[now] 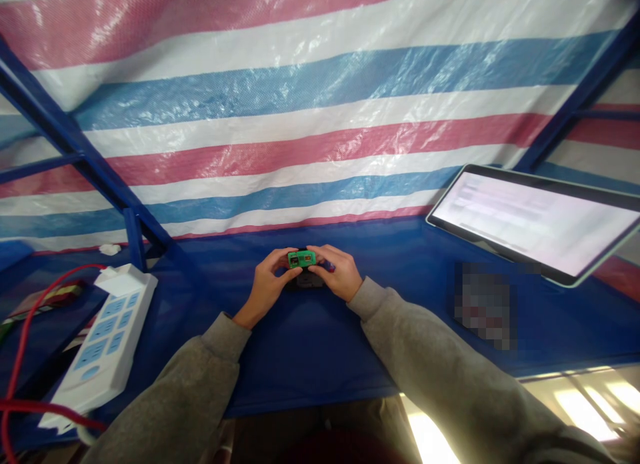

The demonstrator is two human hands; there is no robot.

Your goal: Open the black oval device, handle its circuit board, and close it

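A small green rectangular piece (302, 259), perhaps a circuit board or a plastic housing, is held up between both hands, with dark and orange details on its face. My left hand (273, 276) pinches its left end between thumb and fingers. At the other end, my right hand (339, 271) grips it the same way. Something small, blue and red, shows by the right palm, too little of it to name. Just below the green piece lies a dark object (310, 279) on the blue table, partly covered by the hands.
A white power strip (107, 337) with blue sockets and a red cable (25, 337) lies at the left. At the right stands a lit screen (535, 217), with a blurred-out item (485, 307) in front. Blue metal frame bars (95, 157) and a striped sheet (300, 137) enclose the table.
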